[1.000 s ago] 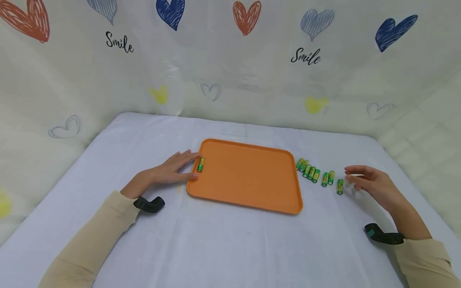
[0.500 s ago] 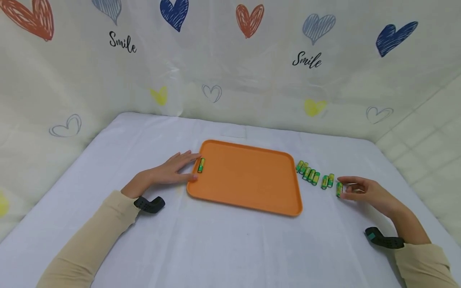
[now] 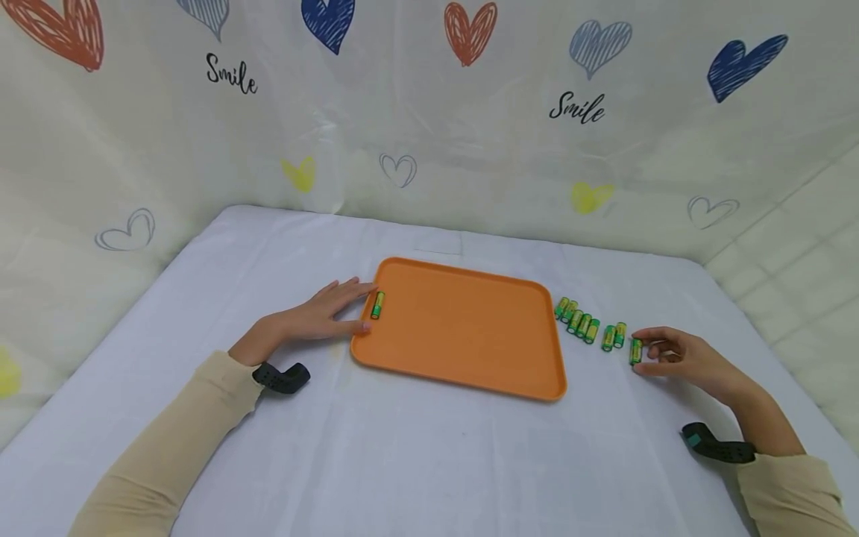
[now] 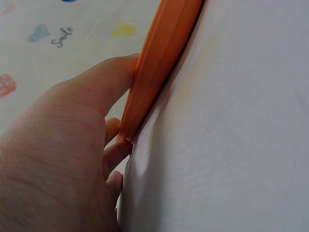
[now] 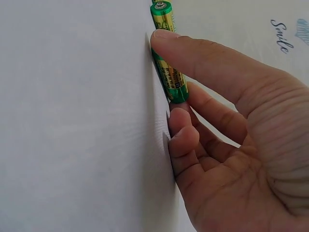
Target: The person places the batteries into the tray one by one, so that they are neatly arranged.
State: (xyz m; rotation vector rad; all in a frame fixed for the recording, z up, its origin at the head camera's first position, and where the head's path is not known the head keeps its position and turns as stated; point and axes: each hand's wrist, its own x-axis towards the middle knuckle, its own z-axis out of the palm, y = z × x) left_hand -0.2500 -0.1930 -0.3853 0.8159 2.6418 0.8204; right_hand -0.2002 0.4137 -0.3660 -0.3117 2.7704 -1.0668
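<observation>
In the head view, my right hand (image 3: 691, 365) is at a green and gold battery (image 3: 635, 351) on the white cloth, the rightmost of several. Thumb and index finger pinch it from its near and far ends. The right wrist view shows the thumb crossing in front of this battery (image 5: 173, 77), with the other fingers curled behind. My left hand (image 3: 315, 313) rests at the left rim of an orange tray (image 3: 463, 328), fingers extended and thumb on the rim. One battery (image 3: 378, 305) lies inside the tray along that rim, between thumb and fingers but apart from them.
A slanting row of loose batteries (image 3: 584, 326) lies between the tray's right edge and my right hand; the leftmost sit right at the rim. Behind the table (image 3: 429, 462) hangs a pale backdrop (image 3: 429, 112) with printed hearts.
My right hand has come down and leftward onto the rightmost battery, its thumb and index finger closing on it. The left hand stays at the tray rim. The head view has shifted slightly.
</observation>
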